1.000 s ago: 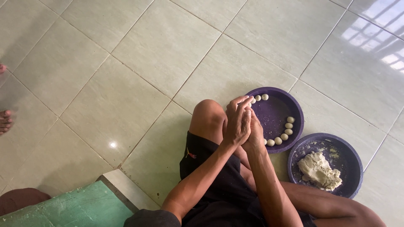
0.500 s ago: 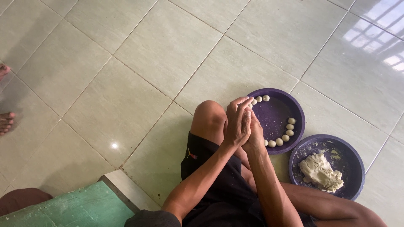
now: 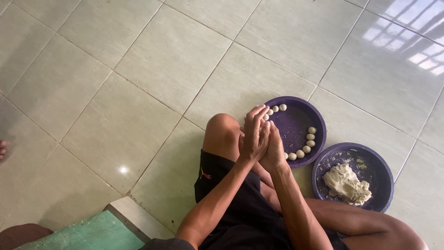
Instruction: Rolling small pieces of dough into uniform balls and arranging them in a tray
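The left hand [image 3: 254, 136] lies flat, palm pressed against the right hand [image 3: 274, 150]; whatever sits between the palms is hidden, so I cannot tell what they grasp. Just beyond the fingertips stands a purple tray [image 3: 296, 127] ringed with small dough balls [image 3: 305, 149]. Right of the right hand, a second purple tray [image 3: 381, 171] holds a dough lump [image 3: 346, 184].

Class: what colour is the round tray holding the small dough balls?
The round tray is dark purple; the head view shows it best.

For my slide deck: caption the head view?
Seated on tiled floor, left hand and right hand pressed together beside purple tray of dough balls.
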